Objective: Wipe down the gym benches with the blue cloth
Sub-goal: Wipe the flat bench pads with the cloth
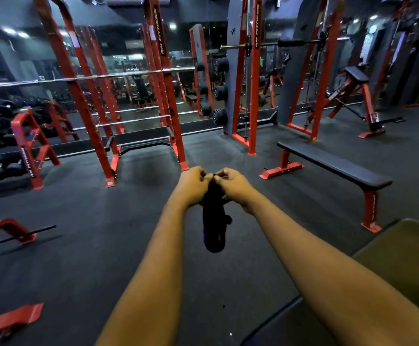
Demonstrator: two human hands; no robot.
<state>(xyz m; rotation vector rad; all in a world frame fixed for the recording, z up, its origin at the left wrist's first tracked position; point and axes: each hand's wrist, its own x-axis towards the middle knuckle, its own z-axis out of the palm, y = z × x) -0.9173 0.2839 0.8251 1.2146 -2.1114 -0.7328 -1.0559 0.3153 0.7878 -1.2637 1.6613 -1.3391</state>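
Note:
Both my hands are held out in front of me over the dark rubber floor. My left hand (pixel 193 184) and my right hand (pixel 231 184) pinch the top edge of the dark blue cloth (pixel 214 226), fingertips close together. The cloth hangs down bunched between my forearms. A flat gym bench (pixel 335 164) with a black pad and red legs stands to the right, about a step beyond my hands. Part of another black bench pad (pixel 288 320) shows at the lower right, under my right forearm.
A red squat rack (pixel 108 108) with a barbell stands ahead on the left, and a Smith machine (pixel 251 78) ahead in the middle. A dumbbell rack (pixel 6 143) fills the far left. A red incline bench (pixel 355 98) stands at the back right. Red bench feet (pixel 13 231) lie low left.

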